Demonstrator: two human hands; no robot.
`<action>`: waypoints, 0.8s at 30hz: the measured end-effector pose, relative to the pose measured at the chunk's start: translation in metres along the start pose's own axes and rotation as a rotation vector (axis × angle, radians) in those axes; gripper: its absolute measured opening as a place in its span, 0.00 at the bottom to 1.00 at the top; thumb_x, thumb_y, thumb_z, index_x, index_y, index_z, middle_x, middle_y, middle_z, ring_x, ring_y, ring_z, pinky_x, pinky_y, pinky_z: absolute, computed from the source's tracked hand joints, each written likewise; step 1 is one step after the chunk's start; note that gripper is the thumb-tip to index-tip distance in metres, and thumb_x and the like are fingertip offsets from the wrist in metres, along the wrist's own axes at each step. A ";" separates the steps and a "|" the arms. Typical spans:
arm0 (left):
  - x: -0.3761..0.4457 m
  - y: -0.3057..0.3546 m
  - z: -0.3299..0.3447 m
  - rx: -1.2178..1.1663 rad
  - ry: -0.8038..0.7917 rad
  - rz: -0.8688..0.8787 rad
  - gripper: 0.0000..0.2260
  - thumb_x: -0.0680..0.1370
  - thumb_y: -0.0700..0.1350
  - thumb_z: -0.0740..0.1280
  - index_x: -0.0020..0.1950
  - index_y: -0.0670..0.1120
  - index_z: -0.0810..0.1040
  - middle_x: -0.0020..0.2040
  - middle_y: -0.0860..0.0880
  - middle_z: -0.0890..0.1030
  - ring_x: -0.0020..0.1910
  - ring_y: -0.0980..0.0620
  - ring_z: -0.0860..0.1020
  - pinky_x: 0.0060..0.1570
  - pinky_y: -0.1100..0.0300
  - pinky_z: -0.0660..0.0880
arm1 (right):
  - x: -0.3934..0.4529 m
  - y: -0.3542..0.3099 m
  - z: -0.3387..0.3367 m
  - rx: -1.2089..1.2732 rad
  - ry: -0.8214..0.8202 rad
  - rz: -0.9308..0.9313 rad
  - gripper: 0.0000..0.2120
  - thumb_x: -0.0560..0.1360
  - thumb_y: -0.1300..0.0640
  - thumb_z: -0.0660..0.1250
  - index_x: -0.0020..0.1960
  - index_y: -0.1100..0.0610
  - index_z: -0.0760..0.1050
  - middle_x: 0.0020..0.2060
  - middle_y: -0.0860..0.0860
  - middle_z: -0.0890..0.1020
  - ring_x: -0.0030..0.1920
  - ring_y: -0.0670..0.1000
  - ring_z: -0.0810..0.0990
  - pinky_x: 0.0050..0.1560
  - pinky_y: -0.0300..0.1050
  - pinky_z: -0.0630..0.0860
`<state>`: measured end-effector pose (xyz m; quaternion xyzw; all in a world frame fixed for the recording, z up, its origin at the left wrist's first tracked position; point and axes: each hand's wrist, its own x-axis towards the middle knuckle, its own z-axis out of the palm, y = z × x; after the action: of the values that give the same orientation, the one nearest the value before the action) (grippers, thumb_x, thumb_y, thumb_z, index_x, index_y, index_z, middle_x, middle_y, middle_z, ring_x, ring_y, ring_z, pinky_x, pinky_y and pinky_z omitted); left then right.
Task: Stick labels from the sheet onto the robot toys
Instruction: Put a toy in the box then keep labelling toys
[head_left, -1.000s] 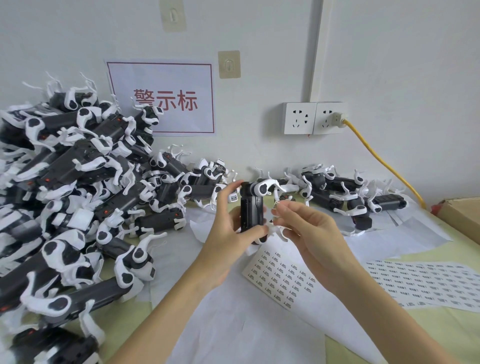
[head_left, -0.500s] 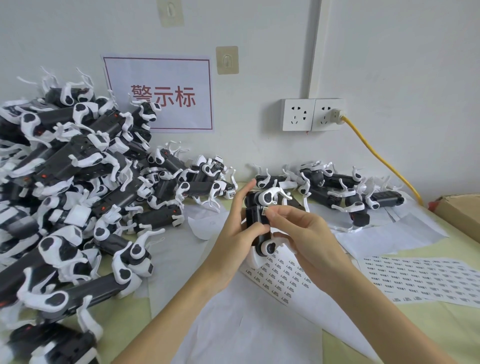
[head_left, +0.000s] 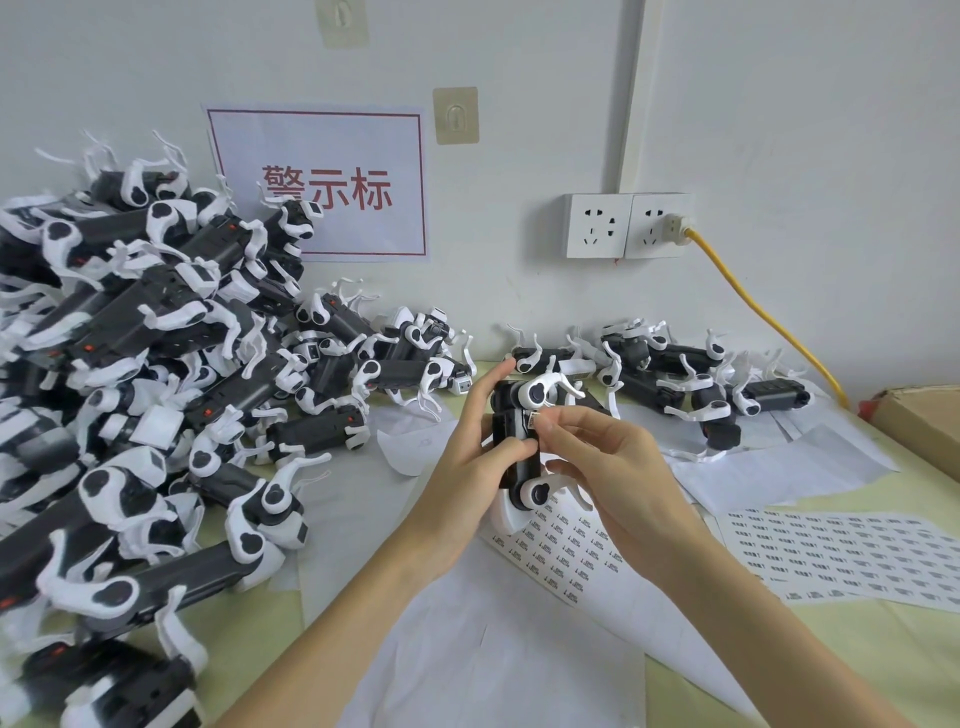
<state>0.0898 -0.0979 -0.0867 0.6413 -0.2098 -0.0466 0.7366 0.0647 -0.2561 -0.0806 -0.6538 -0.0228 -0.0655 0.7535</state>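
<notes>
Hands meet over the middle of the counter (head_left: 727, 644). The left hand (head_left: 462, 467) grips a black and white robot toy (head_left: 519, 447), standing on end. The right hand (head_left: 608, 462) pinches a tiny label (head_left: 533, 419) against its side. The label sheet (head_left: 566, 551) lies just under them, toward 6 o'clock. A big toy pile (head_left: 135, 364) sits at 9 o'clock.

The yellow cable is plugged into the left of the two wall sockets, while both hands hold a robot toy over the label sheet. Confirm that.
Not quite. In the head view the yellow cable is plugged into the right wall socket; the left wall socket is free. The rest stands: left hand and right hand hold the robot toy over the label sheet.
</notes>
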 end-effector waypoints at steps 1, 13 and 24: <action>0.000 0.000 0.000 0.004 -0.001 -0.001 0.30 0.77 0.42 0.67 0.73 0.70 0.71 0.68 0.47 0.81 0.67 0.48 0.81 0.72 0.44 0.74 | 0.000 0.000 0.000 0.002 0.002 0.001 0.15 0.70 0.45 0.77 0.51 0.53 0.87 0.46 0.53 0.87 0.43 0.50 0.83 0.53 0.54 0.71; 0.001 -0.001 -0.001 0.128 0.028 0.041 0.28 0.79 0.46 0.68 0.75 0.71 0.69 0.68 0.50 0.81 0.69 0.51 0.79 0.74 0.44 0.72 | -0.001 0.000 0.001 -0.023 0.021 -0.016 0.06 0.77 0.54 0.75 0.50 0.55 0.87 0.44 0.53 0.87 0.46 0.47 0.85 0.58 0.47 0.80; -0.004 0.003 0.002 0.234 0.045 0.103 0.27 0.82 0.47 0.66 0.77 0.70 0.67 0.76 0.53 0.75 0.76 0.53 0.71 0.78 0.45 0.67 | -0.002 0.001 0.001 -0.012 0.027 -0.022 0.05 0.77 0.54 0.75 0.50 0.55 0.87 0.45 0.54 0.88 0.48 0.48 0.87 0.54 0.43 0.78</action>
<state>0.0853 -0.0978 -0.0848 0.7122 -0.2297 0.0306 0.6626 0.0632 -0.2549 -0.0819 -0.6570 -0.0194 -0.0829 0.7490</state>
